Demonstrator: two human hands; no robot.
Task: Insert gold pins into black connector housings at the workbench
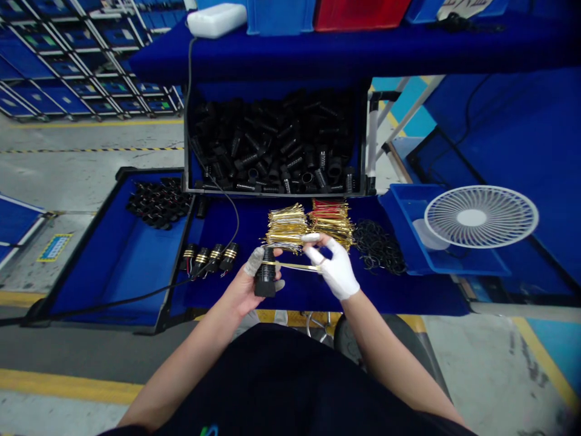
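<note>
My left hand [247, 286], with covered fingertips, is closed around a black ribbed cylinder [265, 275] that has a squarer lower end. From the cylinder's upper part a thin gold-coloured strip with a pale wire [297, 266] runs across to my right hand [334, 269], which wears a white glove. Its fingers are curled on the strip's far end. Just beyond the hands lie a bundle of gold strips with white wires [285, 225] and another bundle of gold strips with red wires [331, 219]. Several black cylinders with gold rings [209, 259] stand to the left.
A bin [276, 192] full of black cylinders stands behind the bundles. Black rings [380, 245] lie to the right, near a fan with a white grille [481, 217]. On the left, a blue tray [122, 266] holds black parts. A dark cable [136, 298] crosses the tray.
</note>
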